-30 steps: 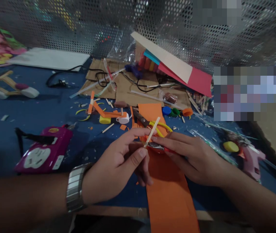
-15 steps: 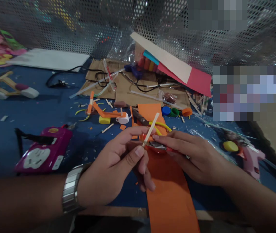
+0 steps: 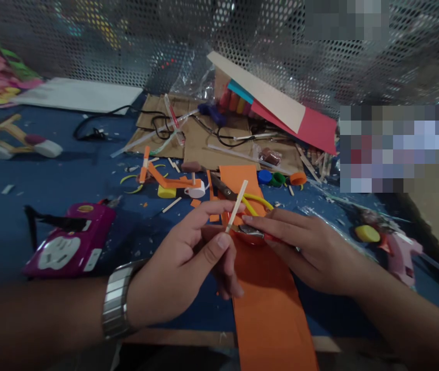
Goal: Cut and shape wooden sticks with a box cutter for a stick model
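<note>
My left hand [image 3: 186, 263], with a metal watch on its wrist, pinches a thin pale wooden stick [image 3: 237, 203] between thumb and fingers; the stick slants upward. Close on its right, my right hand [image 3: 312, 250] is closed on a small silver tool with red handles, which looks like pliers [image 3: 252, 231]. My fingers partly cover the tool, and I cannot tell whether its jaws touch the stick. Beneath both hands runs a long strip of orange paper [image 3: 273, 309]. Scissors with yellow handles [image 3: 256, 201] lie on the strip just beyond my fingers.
Left of my hands are a purple power strip [image 3: 74, 239] and an orange craft model [image 3: 173, 181]. Bottle caps [image 3: 277, 179] lie behind, near cardboard [image 3: 212, 144]. A pink glue gun [image 3: 401, 255] is at right. Scraps litter the blue table [image 3: 99, 180].
The stick has tilted slightly and its upper end has shifted a little left. My left hand has moved very slightly; my right hand stays in place.
</note>
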The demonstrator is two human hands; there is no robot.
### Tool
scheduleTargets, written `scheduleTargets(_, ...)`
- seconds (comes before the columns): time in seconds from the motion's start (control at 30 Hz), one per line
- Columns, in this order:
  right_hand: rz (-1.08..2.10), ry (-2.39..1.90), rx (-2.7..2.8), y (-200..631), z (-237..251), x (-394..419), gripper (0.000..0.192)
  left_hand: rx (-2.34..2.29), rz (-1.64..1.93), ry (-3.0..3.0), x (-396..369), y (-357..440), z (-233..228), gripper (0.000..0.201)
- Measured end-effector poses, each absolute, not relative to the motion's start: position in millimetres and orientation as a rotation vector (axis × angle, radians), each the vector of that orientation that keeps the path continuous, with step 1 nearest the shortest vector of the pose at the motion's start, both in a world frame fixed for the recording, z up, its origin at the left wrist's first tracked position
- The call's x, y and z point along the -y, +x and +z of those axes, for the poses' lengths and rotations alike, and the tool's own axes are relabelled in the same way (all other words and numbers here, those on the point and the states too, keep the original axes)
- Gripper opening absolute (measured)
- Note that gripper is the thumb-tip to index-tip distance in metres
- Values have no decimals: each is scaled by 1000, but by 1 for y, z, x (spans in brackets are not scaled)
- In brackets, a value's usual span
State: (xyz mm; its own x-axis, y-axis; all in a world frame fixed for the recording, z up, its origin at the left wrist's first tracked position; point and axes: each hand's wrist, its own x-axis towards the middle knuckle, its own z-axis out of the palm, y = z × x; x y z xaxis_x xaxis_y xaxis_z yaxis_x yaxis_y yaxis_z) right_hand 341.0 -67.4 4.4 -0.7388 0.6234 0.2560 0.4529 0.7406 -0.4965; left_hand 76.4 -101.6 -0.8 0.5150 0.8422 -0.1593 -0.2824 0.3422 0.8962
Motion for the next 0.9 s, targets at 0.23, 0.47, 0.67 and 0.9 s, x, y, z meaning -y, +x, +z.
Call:
scheduleTargets(0.23,558,-837,2550,340,2,70,55,-712,808,1002,101,77,-1,28)
scheduleTargets(0.47,450,-818,2579,337,4,71,53,-722,785,985,104,78,-2,34)
scheduleTargets(0.67,464,-816,2577,335,5,72,53,-717,773,984,105,78,1,32)
scheduleTargets(0.9,523,-775,2524,336,6,71,56,-628,823,914,106,79,1,21)
